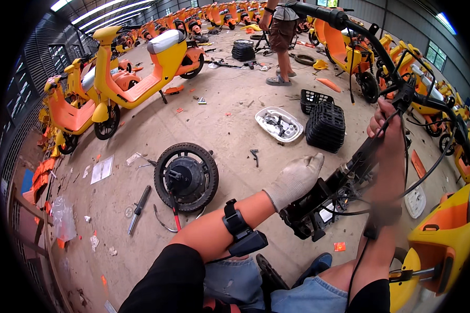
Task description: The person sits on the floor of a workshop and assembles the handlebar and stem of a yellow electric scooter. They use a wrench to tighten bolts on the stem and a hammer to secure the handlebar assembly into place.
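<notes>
A yellow-and-orange electric scooter (136, 78) is standing on the far left, leaving working room in front of it. The black handlebar-and-stem assembly (364, 153) is leaning diagonally on the near right, its bar end rising far right. A hub-motor wheel (187, 175) is lying left of it, well apart. The bare right hand (384, 121) is wrapping round the stem just below the bar; keeping that hold firm seems key to steadying the weight. The gloved left hand (296, 181) is curling its fingers beside the lower stem; whether it is pinching anything, I cannot tell. Loose black cables (350, 213) are looping nearby, so keeping fingers clear of them seems wise.
</notes>
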The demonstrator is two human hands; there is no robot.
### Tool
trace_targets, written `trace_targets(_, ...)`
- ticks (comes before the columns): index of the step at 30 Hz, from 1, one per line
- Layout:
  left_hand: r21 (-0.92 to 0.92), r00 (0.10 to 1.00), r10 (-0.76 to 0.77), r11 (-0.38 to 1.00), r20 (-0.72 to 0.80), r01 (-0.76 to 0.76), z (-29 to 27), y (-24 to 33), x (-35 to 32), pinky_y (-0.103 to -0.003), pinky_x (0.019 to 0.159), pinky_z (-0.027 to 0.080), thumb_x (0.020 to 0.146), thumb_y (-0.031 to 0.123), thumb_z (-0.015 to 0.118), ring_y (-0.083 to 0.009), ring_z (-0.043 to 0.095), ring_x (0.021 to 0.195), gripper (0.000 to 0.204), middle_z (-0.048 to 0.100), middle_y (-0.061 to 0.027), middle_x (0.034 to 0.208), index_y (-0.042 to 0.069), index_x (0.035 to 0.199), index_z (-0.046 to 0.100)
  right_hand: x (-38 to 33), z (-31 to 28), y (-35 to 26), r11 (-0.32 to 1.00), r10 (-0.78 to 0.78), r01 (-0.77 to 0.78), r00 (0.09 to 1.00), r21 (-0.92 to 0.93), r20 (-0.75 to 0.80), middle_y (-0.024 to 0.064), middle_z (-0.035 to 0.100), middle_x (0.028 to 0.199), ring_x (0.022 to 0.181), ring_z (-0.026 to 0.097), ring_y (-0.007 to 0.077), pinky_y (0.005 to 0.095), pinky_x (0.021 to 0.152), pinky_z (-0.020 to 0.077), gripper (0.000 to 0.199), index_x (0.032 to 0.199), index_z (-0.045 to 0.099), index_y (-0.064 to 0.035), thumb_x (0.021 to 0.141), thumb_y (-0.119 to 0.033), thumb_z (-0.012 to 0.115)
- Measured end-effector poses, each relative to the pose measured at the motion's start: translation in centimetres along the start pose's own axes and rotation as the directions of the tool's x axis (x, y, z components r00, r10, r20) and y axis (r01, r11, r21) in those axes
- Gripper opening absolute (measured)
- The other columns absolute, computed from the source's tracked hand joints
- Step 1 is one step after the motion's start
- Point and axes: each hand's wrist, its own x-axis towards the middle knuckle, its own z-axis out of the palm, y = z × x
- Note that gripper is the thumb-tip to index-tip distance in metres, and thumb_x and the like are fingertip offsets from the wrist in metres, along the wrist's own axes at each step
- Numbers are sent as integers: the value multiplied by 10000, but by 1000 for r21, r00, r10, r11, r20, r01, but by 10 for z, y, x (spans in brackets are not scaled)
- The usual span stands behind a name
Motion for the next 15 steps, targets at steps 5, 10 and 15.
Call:
trace_targets(5,-20,921,-124,990,370,142,-13,-3,-10,-461,720,540,1029,243,316,-371,669,881,380,657,-215,922,39,1342,385,6,-7,6,1000,17,-17,1000,-5,10,-90,379,539,388,374,19,209,399,321,236,770,481,-175,886,-270,663)
trace_targets(10,153,989,60,985,138,-81,-12,2,-28,-435,745,534,1034,310,335,-374,656,881,390,660,-210,924,30,1179,564,9,-11,6,1000,1,0,998,-22,59,-94,368,544,399,378,13,200,405,322,280,727,465,-168,902,-283,650)
trace_targets(15,-428,943,-92,902,-320,-57,-10,26,-25,-435,722,512,968,281,503,-407,624,841,305,636,-235,877,-8,976,601,13,-15,14,999,-37,37,999,-6,32,-91,358,555,407,380,14,199,416,367,266,734,480,-154,960,-248,585)
